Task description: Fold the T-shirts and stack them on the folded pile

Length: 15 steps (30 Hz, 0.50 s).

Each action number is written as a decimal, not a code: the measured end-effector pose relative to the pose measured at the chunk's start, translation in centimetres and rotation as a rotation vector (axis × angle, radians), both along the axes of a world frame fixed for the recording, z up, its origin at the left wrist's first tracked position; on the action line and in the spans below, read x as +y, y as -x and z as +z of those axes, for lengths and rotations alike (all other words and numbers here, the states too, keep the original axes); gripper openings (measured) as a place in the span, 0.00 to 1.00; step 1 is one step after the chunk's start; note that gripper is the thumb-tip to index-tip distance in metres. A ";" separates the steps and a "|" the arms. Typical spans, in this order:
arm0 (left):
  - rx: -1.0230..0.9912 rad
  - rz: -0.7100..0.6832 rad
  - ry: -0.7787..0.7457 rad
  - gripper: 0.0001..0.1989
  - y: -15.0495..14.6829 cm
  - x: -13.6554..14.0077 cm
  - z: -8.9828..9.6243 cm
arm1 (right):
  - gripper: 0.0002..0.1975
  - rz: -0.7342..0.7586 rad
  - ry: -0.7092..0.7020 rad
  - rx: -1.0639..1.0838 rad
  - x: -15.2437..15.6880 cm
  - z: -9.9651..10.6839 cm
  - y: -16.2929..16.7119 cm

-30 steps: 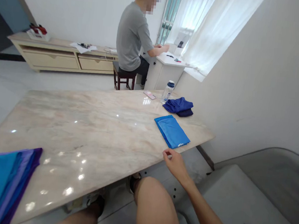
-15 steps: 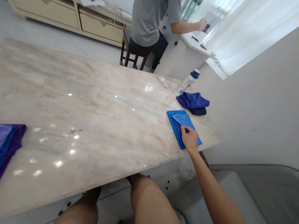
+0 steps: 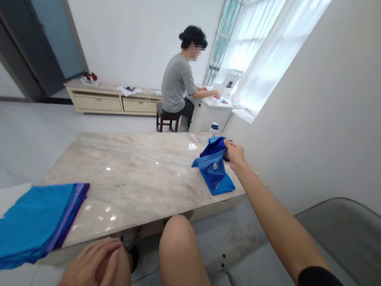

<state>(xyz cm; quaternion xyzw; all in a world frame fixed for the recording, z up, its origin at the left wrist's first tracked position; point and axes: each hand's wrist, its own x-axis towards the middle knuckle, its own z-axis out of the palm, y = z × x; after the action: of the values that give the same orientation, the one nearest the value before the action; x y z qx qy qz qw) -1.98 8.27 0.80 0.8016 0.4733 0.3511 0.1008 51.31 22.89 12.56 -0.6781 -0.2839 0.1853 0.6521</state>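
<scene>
My right hand (image 3: 234, 152), on the right of the table, pinches the upper edge of a blue cloth (image 3: 215, 165) and holds it partly raised. The cloth hangs in loose folds, darker blue inside, with a small white mark on its front. Its lower part meets a flat, folded bright-blue cloth (image 3: 224, 186) on the table; I cannot tell whether the two are one piece. A dark blue bundle lies mostly hidden behind my right hand. My left hand (image 3: 93, 266) rests on my left knee, fingers laid over it, holding nothing.
A stack of blue and purple cloths (image 3: 43, 216) lies at the left of the marble table (image 3: 134, 169). A clear bottle (image 3: 212, 131) with a blue cap stands behind the raised cloth. Farther back, a person (image 3: 178, 81) sits on a stool at a white desk (image 3: 210, 113).
My right hand has lifted the blue cloth, which lay flat before, up and away from me. My left hand has come into view on my knee. The view has tilted up.
</scene>
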 end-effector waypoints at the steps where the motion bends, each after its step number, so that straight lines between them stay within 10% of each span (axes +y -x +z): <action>1: 0.003 0.010 0.022 0.17 -0.8 0.3 1.6 | 0.17 0.064 -0.021 0.081 -0.1 1.8 1.5; 9: -0.175 0.023 -0.003 0.18 -9.0 6.0 16.8 | 0.23 0.519 -0.221 -0.116 -4.5 14.8 11.9; 12: -0.118 0.054 -0.061 0.28 -12.4 7.6 19.4 | 0.27 0.618 -0.266 -0.256 -6.4 17.5 14.7; 15: -0.046 0.075 -0.037 0.13 -13.4 8.6 19.9 | 0.28 0.660 -0.286 -0.364 -7.5 18.2 16.1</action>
<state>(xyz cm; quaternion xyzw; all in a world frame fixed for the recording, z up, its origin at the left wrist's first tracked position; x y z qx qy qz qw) 11.37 16.90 20.71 0.7769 0.4939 0.3815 0.0833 35.24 15.37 30.71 -0.4745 -0.6204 0.2203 0.5843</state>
